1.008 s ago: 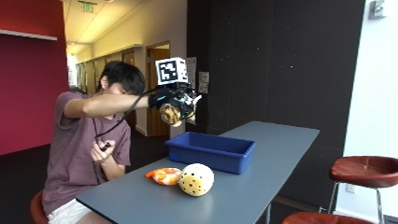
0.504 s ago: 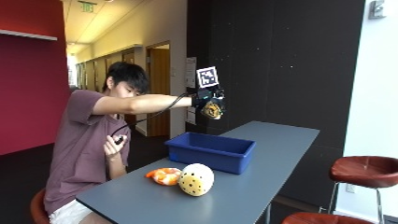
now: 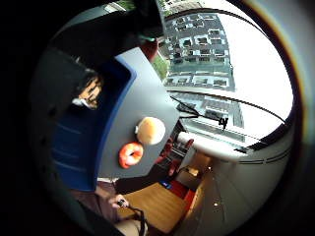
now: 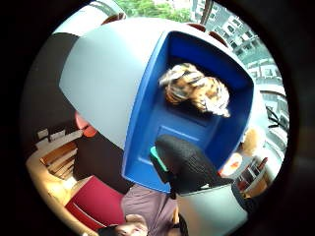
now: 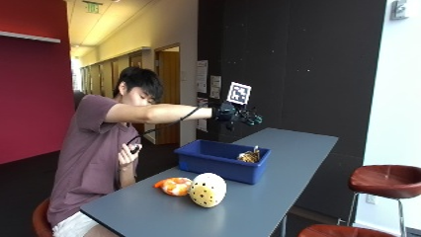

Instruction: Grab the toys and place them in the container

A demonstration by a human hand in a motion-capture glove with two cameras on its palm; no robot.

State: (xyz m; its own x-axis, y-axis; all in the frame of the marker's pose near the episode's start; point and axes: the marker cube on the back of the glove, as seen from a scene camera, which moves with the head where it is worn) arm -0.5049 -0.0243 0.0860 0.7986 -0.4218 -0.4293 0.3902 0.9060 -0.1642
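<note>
Your gloved right hand (image 5: 235,114) hangs in the air over the blue container (image 5: 221,160), arm stretched out level. Its grip is released: the fingers spread, nothing between them. The striped tiger toy (image 5: 250,156) lies inside the container, straight below your hand at 6 o'clock, against the wall farthest from you (the thumb-side palm view shows it (image 4: 195,90) on the blue floor with a gloved finger (image 4: 186,164) in front of it).

Two toys remain on the grey desk (image 5: 276,197), at about 7 o'clock from your hand and well apart from it: the cream ball with dark dots (image 5: 207,189) and the orange ring-shaped toy (image 5: 174,185), touching each other, just beside the container's near wall. The little-finger-side view shows the same pair (image 3: 150,130) (image 3: 130,154) near the desk's edge.

Bare desk runs on beyond the container. Red stools (image 5: 389,180) stand off the desk's far side.
</note>
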